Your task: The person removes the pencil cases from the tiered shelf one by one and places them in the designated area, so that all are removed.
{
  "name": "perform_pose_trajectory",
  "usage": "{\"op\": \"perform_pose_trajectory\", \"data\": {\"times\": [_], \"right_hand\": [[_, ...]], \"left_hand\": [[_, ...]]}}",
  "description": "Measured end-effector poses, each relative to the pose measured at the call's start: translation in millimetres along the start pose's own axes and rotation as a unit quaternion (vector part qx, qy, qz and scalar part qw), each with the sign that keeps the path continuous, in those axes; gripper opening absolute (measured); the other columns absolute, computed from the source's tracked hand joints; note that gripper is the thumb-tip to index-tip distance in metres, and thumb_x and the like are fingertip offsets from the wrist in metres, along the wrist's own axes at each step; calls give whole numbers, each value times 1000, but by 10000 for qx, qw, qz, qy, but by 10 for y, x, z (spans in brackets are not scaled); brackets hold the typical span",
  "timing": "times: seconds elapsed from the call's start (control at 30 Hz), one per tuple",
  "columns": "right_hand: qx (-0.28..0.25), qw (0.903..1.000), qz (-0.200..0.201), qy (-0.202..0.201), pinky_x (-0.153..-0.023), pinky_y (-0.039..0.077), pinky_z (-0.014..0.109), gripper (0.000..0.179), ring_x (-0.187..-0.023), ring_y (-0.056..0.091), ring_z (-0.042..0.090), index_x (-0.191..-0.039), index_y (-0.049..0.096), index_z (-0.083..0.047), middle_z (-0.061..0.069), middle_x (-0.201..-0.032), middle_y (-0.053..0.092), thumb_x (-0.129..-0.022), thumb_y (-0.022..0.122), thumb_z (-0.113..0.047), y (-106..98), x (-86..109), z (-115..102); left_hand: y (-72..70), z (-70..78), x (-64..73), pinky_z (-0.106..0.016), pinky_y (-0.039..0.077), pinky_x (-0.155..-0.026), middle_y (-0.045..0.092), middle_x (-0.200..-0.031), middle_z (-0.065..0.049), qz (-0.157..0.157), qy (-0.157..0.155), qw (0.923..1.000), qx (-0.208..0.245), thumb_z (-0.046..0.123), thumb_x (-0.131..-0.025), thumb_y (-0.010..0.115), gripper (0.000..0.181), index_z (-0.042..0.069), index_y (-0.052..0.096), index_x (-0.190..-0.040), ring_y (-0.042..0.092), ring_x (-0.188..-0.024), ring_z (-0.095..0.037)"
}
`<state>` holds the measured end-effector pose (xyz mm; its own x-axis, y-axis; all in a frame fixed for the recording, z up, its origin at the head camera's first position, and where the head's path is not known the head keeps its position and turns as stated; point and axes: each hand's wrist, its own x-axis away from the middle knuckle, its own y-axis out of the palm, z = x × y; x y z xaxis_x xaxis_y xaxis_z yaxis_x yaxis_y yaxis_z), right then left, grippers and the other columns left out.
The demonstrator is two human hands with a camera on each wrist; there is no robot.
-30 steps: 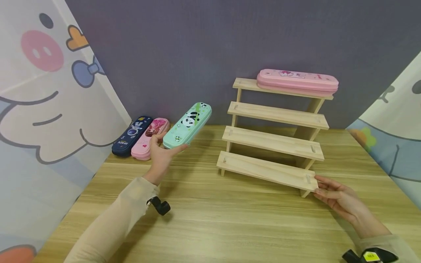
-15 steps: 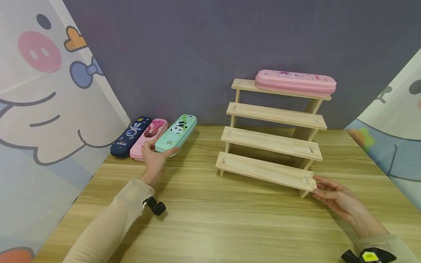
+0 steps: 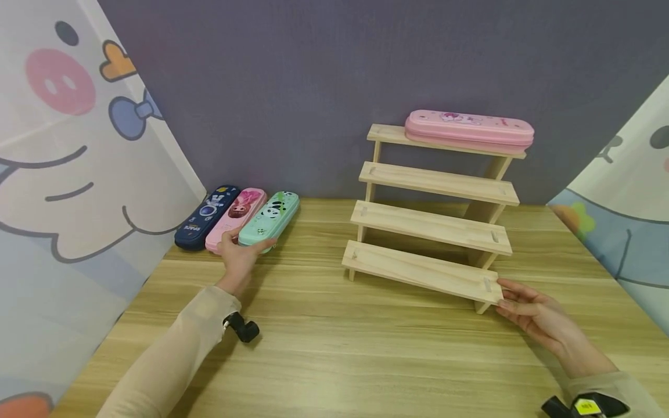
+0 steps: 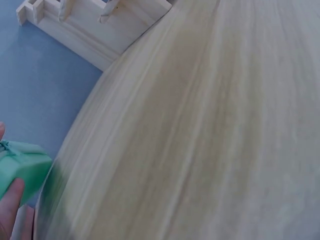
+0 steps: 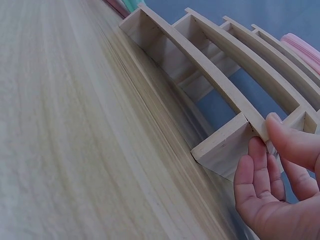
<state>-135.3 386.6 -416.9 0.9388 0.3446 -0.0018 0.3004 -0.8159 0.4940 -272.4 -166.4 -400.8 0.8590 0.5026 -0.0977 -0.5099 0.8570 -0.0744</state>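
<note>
My left hand (image 3: 237,258) grips the near end of a mint-green panda pencil case (image 3: 270,217), thumb on its right side. The case lies at or just above the table, right beside a pink pencil case (image 3: 236,219) with a doll-like picture. Beyond that one is a navy space pencil case (image 3: 208,216). In the left wrist view the green case (image 4: 25,167) shows only at the left edge. My right hand (image 3: 538,316) pinches the right end of the lowest step of a wooden tiered shelf (image 3: 423,273); the right wrist view shows thumb above and fingers below.
Another pink pencil case (image 3: 469,129) lies on the shelf's top step. The wood-grain table (image 3: 324,354) spreads in front. A grey back panel (image 3: 292,87) stands behind, with cartoon-printed panels (image 3: 104,191) at both sides.
My left hand has moved the green panda pencil case down and to the left, up beside the pink one. My right hand keeps its hold on the shelf's lowest step.
</note>
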Motion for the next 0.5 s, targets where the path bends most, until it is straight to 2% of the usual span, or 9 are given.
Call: {"op": "perform_pose_trajectory", "data": {"times": [0.1,0.2,0.33,0.5], "right_hand": [[55,10000,16,21,-89,56,28,51,-101,65,20,-124,70,-14,6,-110,61,-99,40,18,-3,-1,-4],[110,9999,7,27,-90,56,28,50,-101,66,19,-124,70,-15,6,-110,62,-99,41,17,-6,-1,-10],[121,9999,-23,13,-90,56,28,49,-102,65,19,-125,70,-15,6,-111,62,-99,42,16,-14,-2,-12],[43,10000,-61,1,-90,56,28,50,-102,66,20,-125,70,-14,6,-111,62,-99,41,17,-9,-2,-1]], "left_hand": [[-3,-27,-10,-14,55,-59,46,-113,-8,-64,-168,9986,490,-13,-65,86,81,-5,40,-131,53,-86,-11],[-4,-40,-12,-17,57,-56,44,-113,-8,-147,-311,9954,896,-18,-69,81,81,-5,36,-135,56,-80,-11],[-9,-26,-7,-19,59,-59,43,-115,-8,-219,-489,9938,979,-19,-73,78,81,-4,34,-140,58,-77,-8],[-39,-22,0,-16,57,-56,46,-116,-9,-269,-590,9946,810,-21,-72,76,81,-6,36,-141,58,-71,-5]]}}
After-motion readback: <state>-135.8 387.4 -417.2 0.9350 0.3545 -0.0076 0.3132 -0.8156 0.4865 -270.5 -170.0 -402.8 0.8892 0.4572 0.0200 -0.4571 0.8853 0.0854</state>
